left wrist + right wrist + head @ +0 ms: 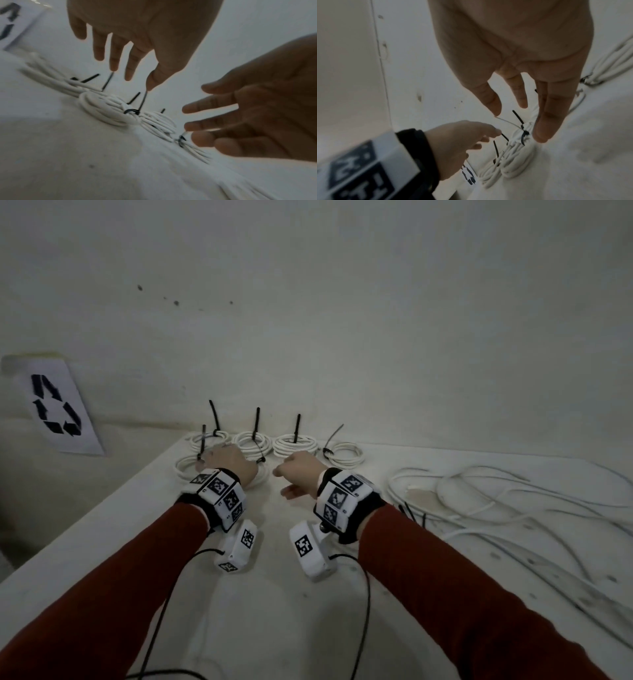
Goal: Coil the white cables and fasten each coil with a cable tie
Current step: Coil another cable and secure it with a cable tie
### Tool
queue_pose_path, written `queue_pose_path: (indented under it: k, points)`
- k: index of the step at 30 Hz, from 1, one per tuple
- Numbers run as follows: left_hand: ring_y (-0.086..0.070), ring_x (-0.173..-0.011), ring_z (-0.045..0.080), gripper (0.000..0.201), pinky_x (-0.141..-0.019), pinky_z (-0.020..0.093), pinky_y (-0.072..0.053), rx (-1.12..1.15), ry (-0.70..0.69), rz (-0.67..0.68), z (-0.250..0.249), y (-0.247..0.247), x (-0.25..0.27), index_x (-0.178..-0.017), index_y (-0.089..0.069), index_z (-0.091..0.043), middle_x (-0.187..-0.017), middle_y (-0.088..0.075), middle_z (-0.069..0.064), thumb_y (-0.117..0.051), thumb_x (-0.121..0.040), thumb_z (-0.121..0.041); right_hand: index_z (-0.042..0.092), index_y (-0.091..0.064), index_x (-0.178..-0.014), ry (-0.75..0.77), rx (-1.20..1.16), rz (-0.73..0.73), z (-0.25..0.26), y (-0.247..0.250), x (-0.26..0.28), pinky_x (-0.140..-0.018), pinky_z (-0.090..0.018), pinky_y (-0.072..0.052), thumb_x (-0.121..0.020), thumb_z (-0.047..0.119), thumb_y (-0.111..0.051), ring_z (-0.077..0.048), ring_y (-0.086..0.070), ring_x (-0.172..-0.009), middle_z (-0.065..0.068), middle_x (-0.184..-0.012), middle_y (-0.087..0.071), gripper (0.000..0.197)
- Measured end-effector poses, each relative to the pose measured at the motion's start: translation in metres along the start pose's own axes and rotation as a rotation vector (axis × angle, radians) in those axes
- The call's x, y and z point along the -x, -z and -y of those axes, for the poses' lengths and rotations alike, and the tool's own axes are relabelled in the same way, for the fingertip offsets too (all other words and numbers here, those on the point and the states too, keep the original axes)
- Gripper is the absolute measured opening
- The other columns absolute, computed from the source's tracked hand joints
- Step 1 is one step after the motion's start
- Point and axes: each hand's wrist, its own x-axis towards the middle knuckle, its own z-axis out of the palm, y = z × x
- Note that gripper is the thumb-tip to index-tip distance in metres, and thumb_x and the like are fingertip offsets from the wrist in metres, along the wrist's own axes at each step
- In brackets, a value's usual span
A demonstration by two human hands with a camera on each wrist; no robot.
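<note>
**Both hands hovering open above a row of tied cable coils**

The left hand (pixel 228 462) is covering part of the two nearest coils (pixel 191 465), so their full outlines are hidden in the head view. How many coils are lying under it is hard to say; the left wrist view is blurred along its left side, and the far coils there are smearing together. The loose white cables (pixel 496 501) are sprawling over the right of the table (pixel 102 542) and running off the picture's edge, so their ends are not showing. A few spare black ties (pixel 411 511) are peeking out beside the right wristband, mostly hidden by it.

The tied coils (pixel 294 445) are lying flat in a row along the table's far edge, close to the wall (pixel 342 320), the row running left to right. Each cable tie (pixel 297 428) is standing nearly upright from its coil, tail pointing up and leaning slightly; the rightmost tail (pixel 334 436) is slanting up to the right.

The left hand is hanging over the coils with fingers (pixel 114 56) spread and straight, gripping nothing. The right hand (pixel 301 474) is hovering just beside it, apart from it, fingers (pixel 546 121) relaxed and extended, also holding nothing.

A paper recycling sign (pixel 54 405) is taped to the wall on the left.
</note>
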Motion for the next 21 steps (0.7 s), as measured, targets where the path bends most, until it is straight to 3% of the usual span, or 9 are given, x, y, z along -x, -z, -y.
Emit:
queue_pose_path:
  k: [2, 4, 6, 8, 10, 13, 15, 17, 21]
  points:
    - [-0.035, -0.129, 0.031, 0.034, -0.105, 0.045, -0.025, -0.028, -0.117, -0.100, -0.018, -0.006, 0.019, -0.117, -0.059, -0.021, -0.133, -0.048, 0.008, -0.049, -0.087, -0.036, 0.002, -0.049, -0.125, 0.027, 0.014, -0.052, -0.012, 0.018, 0.027, -0.070, -0.037, -0.055, -0.093, 0.012, -0.058, -0.025, -0.060, -0.066, -0.008, -0.096, -0.054, 0.035]
    - [-0.032, -0.130, 0.027, 0.025, -0.107, 0.046, -0.021, -0.001, -0.274, -0.145, -0.044, -0.010, 0.046, -0.109, -0.061, -0.030, -0.133, -0.049, 0.002, -0.049, -0.088, -0.035, 0.005, -0.052, -0.123, 0.093, 0.110, -0.131, -0.029, 0.045, 0.055, -0.069, -0.034, -0.052, -0.091, 0.015, -0.059, -0.026, -0.061, -0.073, -0.010, -0.102, -0.056, 0.034]
    - [-0.032, -0.130, 0.024, 0.020, -0.108, 0.047, -0.020, 0.023, -0.429, -0.159, -0.069, -0.019, 0.070, -0.103, -0.063, -0.033, -0.131, -0.051, -0.002, -0.050, -0.088, -0.035, 0.010, -0.059, -0.118, 0.136, 0.306, -0.256, -0.051, 0.079, 0.079, -0.084, -0.031, -0.047, -0.088, 0.019, -0.060, -0.024, -0.060, -0.097, -0.012, -0.117, -0.059, 0.031]
    - [-0.030, -0.131, 0.022, 0.019, -0.109, 0.048, -0.017, 0.048, -0.575, -0.127, -0.097, -0.025, 0.096, -0.103, -0.062, -0.034, -0.131, -0.050, -0.005, -0.050, -0.089, -0.037, 0.017, -0.061, -0.114, 0.091, 0.483, -0.348, -0.074, 0.116, 0.102, -0.101, -0.031, -0.040, -0.087, 0.019, -0.054, -0.026, -0.050, -0.120, -0.012, -0.131, -0.052, 0.027]
    - [-0.028, -0.132, 0.021, 0.022, -0.109, 0.047, -0.013, 0.041, -0.674, -0.058, -0.126, -0.032, 0.120, -0.108, -0.061, -0.035, -0.132, -0.048, -0.005, -0.048, -0.091, -0.040, 0.020, -0.056, -0.119, -0.035, 0.738, -0.419, -0.095, 0.149, 0.122, -0.108, -0.045, -0.032, -0.088, 0.017, -0.048, -0.033, -0.040, -0.127, -0.011, -0.136, -0.043, 0.031]
    - [-0.028, -0.132, 0.020, 0.027, -0.108, 0.048, -0.011, 0.010, -0.766, 0.050, -0.168, -0.043, 0.145, -0.115, -0.058, -0.033, -0.133, -0.047, -0.004, -0.046, -0.092, -0.040, 0.016, -0.048, -0.130, -0.287, 1.133, -0.401, -0.122, 0.189, 0.147, -0.109, -0.058, -0.019, -0.091, 0.014, -0.043, -0.036, -0.032, -0.131, -0.012, -0.138, -0.040, 0.040]
    - [-0.028, -0.133, 0.019, 0.032, -0.108, 0.047, -0.011, -0.005, -0.801, 0.093, -0.191, -0.052, 0.157, -0.123, -0.053, -0.031, -0.135, -0.046, -0.004, -0.046, -0.092, -0.038, 0.015, -0.048, -0.129, -0.395, 1.199, -0.325, -0.139, 0.208, 0.157, -0.110, -0.060, -0.015, -0.093, 0.019, -0.044, -0.034, -0.036, -0.130, -0.011, -0.135, -0.045, 0.036]
    - [-0.027, -0.134, 0.018, 0.039, -0.109, 0.045, -0.011, -0.008, -0.823, 0.116, -0.209, -0.061, 0.166, -0.129, -0.048, -0.029, -0.137, -0.045, -0.005, -0.047, -0.092, -0.038, 0.016, -0.051, -0.125, -0.402, 1.162, -0.272, -0.152, 0.220, 0.163, -0.110, -0.059, -0.013, -0.093, 0.025, -0.051, -0.031, -0.045, -0.125, -0.009, -0.129, -0.053, 0.033]
    - [-0.033, -0.131, 0.022, 0.045, -0.108, 0.045, -0.015, -0.018, -0.831, 0.151, -0.233, -0.074, 0.174, -0.134, -0.043, -0.024, -0.136, -0.049, -0.001, -0.047, -0.092, -0.037, 0.009, -0.054, -0.119, -0.325, 1.122, -0.294, -0.160, 0.227, 0.169, -0.109, -0.057, -0.019, -0.094, 0.018, -0.052, -0.030, -0.049, -0.119, -0.011, -0.124, -0.055, 0.027]
